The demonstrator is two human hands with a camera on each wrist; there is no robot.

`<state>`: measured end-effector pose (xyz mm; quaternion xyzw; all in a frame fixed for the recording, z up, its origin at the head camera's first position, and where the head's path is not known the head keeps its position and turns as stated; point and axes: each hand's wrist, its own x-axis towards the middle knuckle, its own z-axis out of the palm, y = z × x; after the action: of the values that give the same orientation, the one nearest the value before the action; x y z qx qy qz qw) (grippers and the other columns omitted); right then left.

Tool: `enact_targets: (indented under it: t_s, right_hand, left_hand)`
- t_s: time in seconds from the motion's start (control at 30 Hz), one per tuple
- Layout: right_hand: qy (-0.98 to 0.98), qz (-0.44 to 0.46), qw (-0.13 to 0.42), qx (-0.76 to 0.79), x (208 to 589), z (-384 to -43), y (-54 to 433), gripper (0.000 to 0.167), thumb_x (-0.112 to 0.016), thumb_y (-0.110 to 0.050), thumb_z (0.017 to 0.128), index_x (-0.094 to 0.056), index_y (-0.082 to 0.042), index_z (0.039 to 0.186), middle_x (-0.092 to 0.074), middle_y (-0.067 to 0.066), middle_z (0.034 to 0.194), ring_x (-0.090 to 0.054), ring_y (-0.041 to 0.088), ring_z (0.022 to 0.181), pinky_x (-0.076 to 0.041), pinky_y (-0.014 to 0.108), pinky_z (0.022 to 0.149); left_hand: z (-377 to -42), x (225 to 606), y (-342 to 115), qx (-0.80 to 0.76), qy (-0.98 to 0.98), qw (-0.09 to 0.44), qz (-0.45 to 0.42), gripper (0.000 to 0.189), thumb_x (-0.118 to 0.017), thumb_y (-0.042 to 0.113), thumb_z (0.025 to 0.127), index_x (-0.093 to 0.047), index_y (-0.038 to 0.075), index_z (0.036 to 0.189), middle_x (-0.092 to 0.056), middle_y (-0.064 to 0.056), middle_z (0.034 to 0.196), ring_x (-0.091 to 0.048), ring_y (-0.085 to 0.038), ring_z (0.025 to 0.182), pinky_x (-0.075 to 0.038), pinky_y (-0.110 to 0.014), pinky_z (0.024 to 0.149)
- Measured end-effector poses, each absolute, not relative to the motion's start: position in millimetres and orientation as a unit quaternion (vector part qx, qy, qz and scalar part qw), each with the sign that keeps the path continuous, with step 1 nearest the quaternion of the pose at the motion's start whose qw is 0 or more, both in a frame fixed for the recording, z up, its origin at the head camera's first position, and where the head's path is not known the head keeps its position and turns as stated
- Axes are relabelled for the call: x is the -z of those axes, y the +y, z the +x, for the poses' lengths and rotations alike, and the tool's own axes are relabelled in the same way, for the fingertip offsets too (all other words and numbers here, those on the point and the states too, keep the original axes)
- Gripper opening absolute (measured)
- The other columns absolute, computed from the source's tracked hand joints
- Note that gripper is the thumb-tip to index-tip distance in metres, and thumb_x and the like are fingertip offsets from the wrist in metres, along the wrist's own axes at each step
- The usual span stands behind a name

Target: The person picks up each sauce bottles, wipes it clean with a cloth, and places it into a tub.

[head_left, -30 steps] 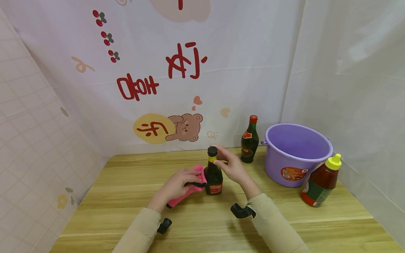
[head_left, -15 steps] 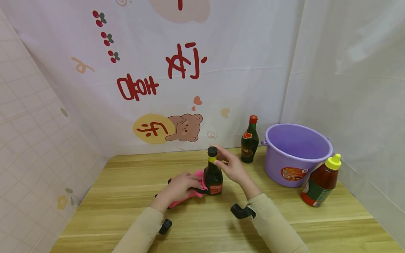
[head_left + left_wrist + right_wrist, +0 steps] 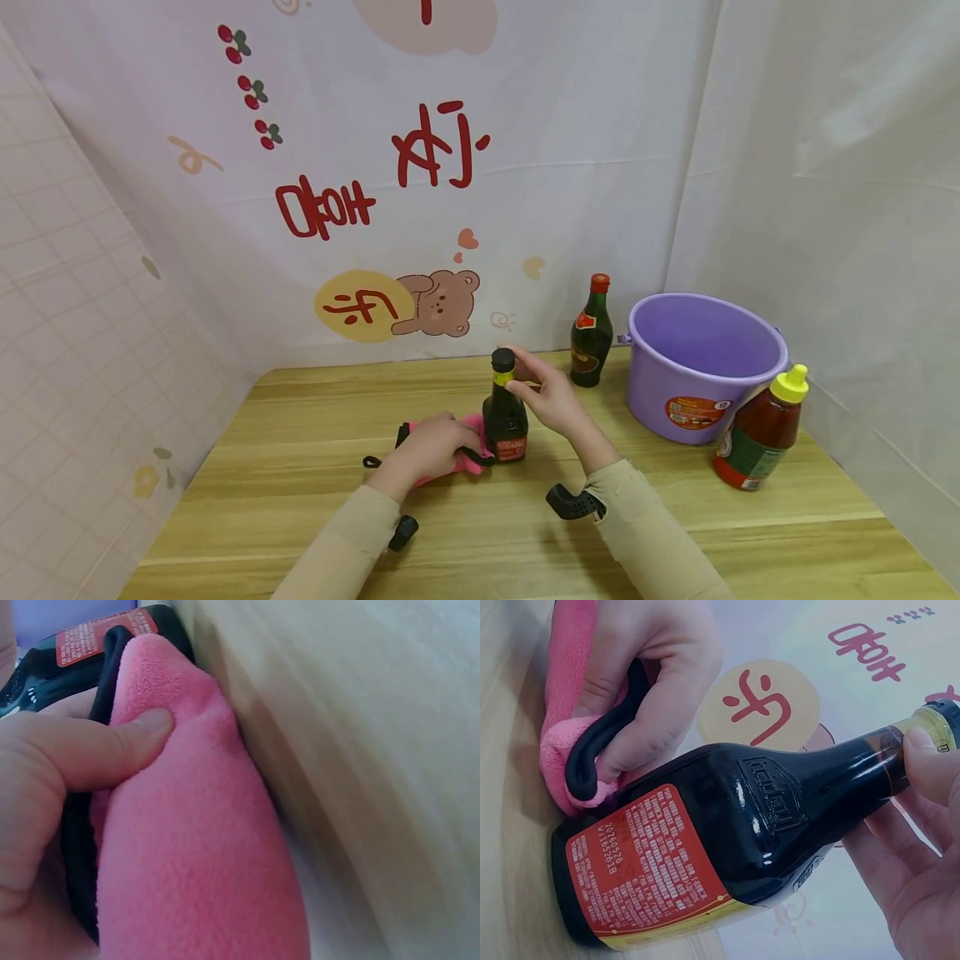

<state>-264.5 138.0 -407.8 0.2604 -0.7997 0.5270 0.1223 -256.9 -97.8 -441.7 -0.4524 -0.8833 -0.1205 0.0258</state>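
Observation:
A dark sauce bottle (image 3: 507, 421) with a black cap and a red label stands upright mid-table. My right hand (image 3: 551, 398) holds it by the neck, thumb on the yellow band below the cap. From the left, my left hand (image 3: 435, 448) grips a pink cloth (image 3: 199, 847) with black edging, thumb pressed into the fabric. In the right wrist view the bunched cloth (image 3: 574, 754) lies against the lower side of the bottle (image 3: 742, 817), close to the table. Part of the cloth is hidden under the left hand in the head view.
A green bottle (image 3: 591, 337) with a red cap stands at the back. To its right is a purple bucket (image 3: 648, 392), and in front of that a red sauce bottle (image 3: 761, 433) with a yellow nozzle cap. A printed white curtain (image 3: 570, 167) rises behind the wooden table (image 3: 300, 417).
My left hand has moved down with the cloth along the bottle's left side, toward its base, and the cloth is more bunched. The right hand and the bottle have stayed in place.

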Motion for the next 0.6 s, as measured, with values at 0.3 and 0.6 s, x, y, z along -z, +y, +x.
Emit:
enact_targets:
  t_s: [0.3,0.6]
  right_hand:
    - [-0.795,0.261,0.120,-0.535,409,-266,137,0.056,-0.066,-0.002,0.094,-0.050,-0.014,0.146,-0.068,0.012,0.119,-0.066,0.028,0.104,-0.055,0.049,0.085]
    - [-0.800,0.248,0.115,-0.535,409,-264,137,0.055,-0.066,-0.004,0.094,-0.051,-0.017,0.146,-0.068,0.013,0.118,-0.066,0.029,0.104,-0.055,0.049,0.086]
  left_hand:
    - [-252,435,-106,0.113,-0.890,0.013,-0.441,0.012,-0.079,0.015,0.085,-0.079,0.021,0.096,-0.071,0.015,0.091,-0.063,-0.008,0.082,-0.048,-0.037,0.089]
    - [-251,419,-121,0.143,-0.889,0.114,-0.421,0.018,-0.079,0.011,0.084,-0.076,0.019,0.099,-0.072,0.007,0.106,-0.064,-0.021,0.092,-0.051,-0.041,0.085]
